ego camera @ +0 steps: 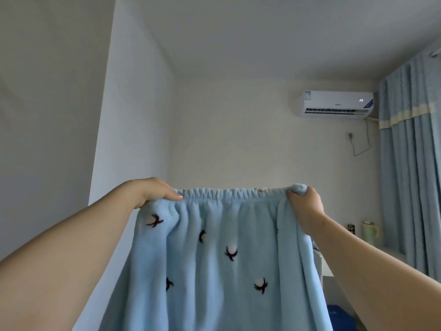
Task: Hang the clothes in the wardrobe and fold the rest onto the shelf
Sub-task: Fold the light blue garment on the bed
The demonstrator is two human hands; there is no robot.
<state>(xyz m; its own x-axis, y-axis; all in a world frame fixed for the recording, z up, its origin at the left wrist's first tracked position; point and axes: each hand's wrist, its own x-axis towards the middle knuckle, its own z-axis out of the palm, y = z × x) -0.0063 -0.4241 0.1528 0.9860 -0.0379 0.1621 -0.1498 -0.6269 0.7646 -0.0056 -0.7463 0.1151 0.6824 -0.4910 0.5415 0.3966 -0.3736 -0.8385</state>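
Our left hand (152,191) pinches one end of the elastic waistband (229,193), thumb laid across the front and fingers hidden behind the cloth. Our right hand (304,204) grips the other end, bunched inside curled fingers. Between them the waistband is drawn out level. The light blue fleece garment (214,259), dotted with dark embroidered sprigs, hangs straight down in front of us, its lower end out of view.

Beyond it we see a wall-mounted air conditioner (337,103), blue curtains (410,175) on the right and a pale kettle (370,230) on a ledge. No wardrobe rail or shelf shows from here.

We judge this to be the spreading-out step, with the piece raised to be squared up. Its elastic waist suggests it is one for folding. Next we would bring the two ends together evenly, without letting the thick fleece twist or slip.
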